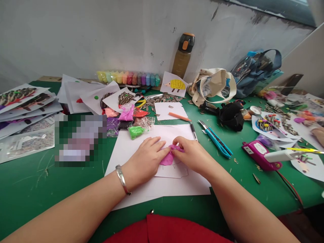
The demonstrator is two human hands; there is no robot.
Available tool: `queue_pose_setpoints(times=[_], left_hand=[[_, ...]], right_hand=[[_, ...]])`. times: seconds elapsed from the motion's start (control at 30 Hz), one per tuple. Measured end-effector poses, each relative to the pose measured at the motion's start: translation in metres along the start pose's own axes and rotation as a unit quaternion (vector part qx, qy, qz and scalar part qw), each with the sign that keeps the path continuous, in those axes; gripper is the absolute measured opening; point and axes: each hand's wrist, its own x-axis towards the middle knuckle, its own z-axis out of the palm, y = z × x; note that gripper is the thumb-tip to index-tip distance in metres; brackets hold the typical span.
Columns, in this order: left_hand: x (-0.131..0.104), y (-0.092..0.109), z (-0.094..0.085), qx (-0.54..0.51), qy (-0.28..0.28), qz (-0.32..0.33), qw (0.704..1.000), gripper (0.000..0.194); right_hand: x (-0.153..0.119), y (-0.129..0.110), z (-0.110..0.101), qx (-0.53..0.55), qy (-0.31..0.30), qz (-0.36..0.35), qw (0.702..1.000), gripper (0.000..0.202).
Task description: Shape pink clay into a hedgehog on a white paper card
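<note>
A flat patch of pink-purple modelling clay (166,160) lies on a small white sheet with a pencil drawing (174,172). Beneath it is a larger white sheet (141,195). My left hand (145,160) rests on the paper with fingers stretched out, its thumb against the clay's left side. With bent fingers, my right hand (192,155) pinches the clay's upper right edge. Both hands cover part of the clay and drawing. Just beyond them lie a green clay packet (136,131), a pink clay packet (127,112) and a black pen (193,132).
On the green table (83,189), a blue utility knife (215,139) and a magenta glue-gun-like device (260,156) lie to the right. An orange pencil-like stick (179,116), scattered sunflower seeds (165,98) and a bottle (183,55) are behind. Stacked seed pictures (25,104) occupy the left.
</note>
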Motion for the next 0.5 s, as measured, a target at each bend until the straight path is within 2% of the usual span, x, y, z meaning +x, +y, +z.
queue_pose_setpoints(times=[0.17,0.33,0.5], left_hand=[[-0.0001,-0.0015,0.0016,-0.007,0.009,0.001,1.0,0.042],[0.0012,-0.0017,0.0006,-0.04,0.048,-0.003,0.998,0.047],[0.001,-0.0012,0.0027,-0.026,0.046,-0.004,0.999,0.051]], right_hand=[[-0.0011,-0.0001,0.001,-0.005,0.002,-0.039,0.999,0.018],[-0.0033,0.0,-0.0002,-0.024,-0.008,-0.105,0.994,0.026],[-0.0058,0.0003,-0.0013,-0.043,-0.002,-0.105,0.994,0.029]])
